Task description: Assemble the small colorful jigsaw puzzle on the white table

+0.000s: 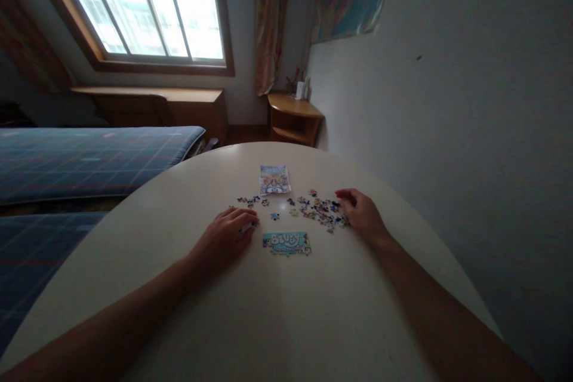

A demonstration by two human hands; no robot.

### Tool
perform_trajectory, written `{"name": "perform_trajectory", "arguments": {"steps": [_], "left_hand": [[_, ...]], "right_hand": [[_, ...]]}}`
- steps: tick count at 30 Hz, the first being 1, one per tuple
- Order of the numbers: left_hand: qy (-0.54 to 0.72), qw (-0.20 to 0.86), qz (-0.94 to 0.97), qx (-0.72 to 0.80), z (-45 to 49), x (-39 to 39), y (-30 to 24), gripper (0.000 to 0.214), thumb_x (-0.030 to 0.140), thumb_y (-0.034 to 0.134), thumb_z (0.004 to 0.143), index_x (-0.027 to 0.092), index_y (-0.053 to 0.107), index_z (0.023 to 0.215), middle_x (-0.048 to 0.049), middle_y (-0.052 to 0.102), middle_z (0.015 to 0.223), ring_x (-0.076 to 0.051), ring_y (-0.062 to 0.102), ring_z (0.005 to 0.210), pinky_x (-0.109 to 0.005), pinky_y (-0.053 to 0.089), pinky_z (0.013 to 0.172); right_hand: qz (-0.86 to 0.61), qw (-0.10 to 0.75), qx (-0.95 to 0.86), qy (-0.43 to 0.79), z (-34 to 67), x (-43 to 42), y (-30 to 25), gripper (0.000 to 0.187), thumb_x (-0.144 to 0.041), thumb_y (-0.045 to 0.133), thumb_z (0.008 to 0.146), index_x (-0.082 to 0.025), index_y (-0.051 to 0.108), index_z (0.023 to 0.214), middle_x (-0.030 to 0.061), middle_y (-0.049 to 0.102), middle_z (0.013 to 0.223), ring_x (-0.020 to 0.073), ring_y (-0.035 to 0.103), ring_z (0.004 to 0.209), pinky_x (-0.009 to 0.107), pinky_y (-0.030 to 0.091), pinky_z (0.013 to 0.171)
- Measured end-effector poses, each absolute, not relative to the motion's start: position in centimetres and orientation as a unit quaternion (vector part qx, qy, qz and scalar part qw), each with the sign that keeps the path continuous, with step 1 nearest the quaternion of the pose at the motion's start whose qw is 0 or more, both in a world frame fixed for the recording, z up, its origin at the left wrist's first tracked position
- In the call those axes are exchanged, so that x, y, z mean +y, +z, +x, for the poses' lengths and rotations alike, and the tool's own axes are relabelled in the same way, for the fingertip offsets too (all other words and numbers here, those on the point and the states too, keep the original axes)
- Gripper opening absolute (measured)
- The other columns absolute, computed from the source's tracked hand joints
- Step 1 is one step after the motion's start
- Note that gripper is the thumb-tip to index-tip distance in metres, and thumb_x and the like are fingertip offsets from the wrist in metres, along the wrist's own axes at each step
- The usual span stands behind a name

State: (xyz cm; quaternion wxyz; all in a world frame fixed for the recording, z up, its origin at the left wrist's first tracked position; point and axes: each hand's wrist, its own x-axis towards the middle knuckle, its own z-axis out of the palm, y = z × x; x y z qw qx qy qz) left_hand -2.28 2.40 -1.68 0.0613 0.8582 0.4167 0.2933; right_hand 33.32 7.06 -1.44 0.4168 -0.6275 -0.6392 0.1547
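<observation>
In front of you, on the smooth, off-white round desk (286, 316), lies a joined strip of turquoise cardboard jigsaw (286, 243). Its top edge runs straight, its lower edge is ragged with tabs, and big pale rounded lettering fills the middle; darker and greenish patches show toward its ends. Beyond it to the right, small multicoloured loose pieces (320, 210) spread in a heap, some dark blue, some pale. A single bright-blue piece (274, 216) lies apart, just above the strip. Your left hand (235, 224) rests palm down, fingers loosely curled over small pieces; your right hand (359, 210) is half curled at the heap's right edge. You cannot tell whether either grips a piece.
</observation>
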Motion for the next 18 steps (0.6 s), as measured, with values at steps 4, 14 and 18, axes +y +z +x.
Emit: {"name": "perform_trajectory", "arguments": {"steps": [4,14,18], "left_hand": [[0.292,0.065,0.854,0.425,-2.3,2.4,-1.7,0.017,0.017,0.052,0.093,0.022,0.065,0.103,-0.0058,0.071,0.114,-0.024,0.064,0.105,-0.047,0.053,0.094],[0.299,0.064,0.856,0.416,-2.4,2.4,-1.9,0.016,0.017,0.052,0.093,0.022,0.064,0.103,-0.0062,0.071,0.116,-0.024,0.064,0.105,-0.049,0.053,0.095],[0.299,0.065,0.854,0.421,-2.3,2.4,-1.8,0.016,0.018,0.052,0.094,0.022,0.065,0.102,-0.0066,0.071,0.116,-0.024,0.064,0.105,-0.048,0.053,0.094]], "right_hand": [[-0.624,0.42,-0.638,0.162,33.5,7.2,-1.4,0.026,-0.022,0.05,0.084,-0.017,0.07,0.099,0.0095,0.076,0.099,0.0207,0.07,0.09,0.037,0.055,0.089],[-0.577,0.3,-0.699,0.299,36.8,6.1,0.9,0.032,-0.031,0.065,0.081,-0.02,0.071,0.111,0.0103,0.073,0.115,0.0246,0.07,0.103,0.042,0.053,0.096],[-0.559,0.232,-0.746,0.277,37.1,5.3,1.9,0.044,-0.039,0.075,0.073,-0.022,0.071,0.113,0.0097,0.072,0.116,0.0279,0.068,0.106,0.042,0.052,0.095]]}}
